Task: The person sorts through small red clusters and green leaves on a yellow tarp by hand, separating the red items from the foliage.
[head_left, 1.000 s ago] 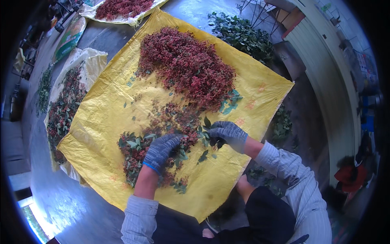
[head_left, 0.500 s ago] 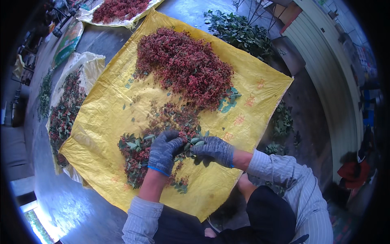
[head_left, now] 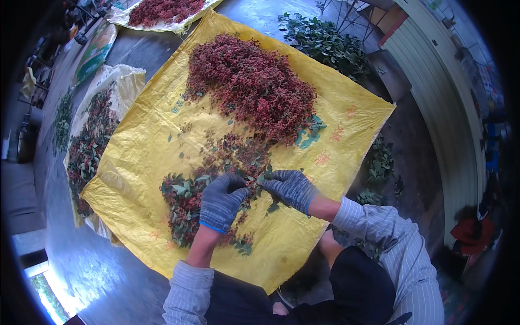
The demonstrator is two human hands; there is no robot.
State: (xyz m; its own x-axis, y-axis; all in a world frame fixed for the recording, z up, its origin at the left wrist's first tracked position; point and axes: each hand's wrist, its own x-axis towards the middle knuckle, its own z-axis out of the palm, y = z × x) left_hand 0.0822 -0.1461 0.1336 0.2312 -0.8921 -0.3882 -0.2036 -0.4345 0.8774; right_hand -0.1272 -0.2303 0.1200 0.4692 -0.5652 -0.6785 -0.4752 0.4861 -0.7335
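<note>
On a yellow woven plastic sheet [head_left: 124, 157] lies a large heap of red berry clusters [head_left: 249, 86]. Nearer me is a mixed pile of leafy berry sprigs [head_left: 181, 211]. My left hand [head_left: 223, 201], in a grey knitted glove, pinches a small leafy sprig [head_left: 254, 183] at the right edge of that pile. My right hand [head_left: 288, 189], in a matching glove, grips the same sprig from the right, fingertips close to the left hand's. Scattered loose berries and leaves lie between the hands and the big heap.
Pale sacking with mixed sprigs [head_left: 92, 146] lies at left. More red berries on a white sheet [head_left: 162, 13] are at top left. Leaf piles [head_left: 325, 43] lie top right and beside the sheet's right edge [head_left: 379, 162]. A ridged panel [head_left: 439, 119] stands at right.
Both hands have come closer together around the sprig since a second ago. In the last half second the right hand has shifted slightly up and right.
</note>
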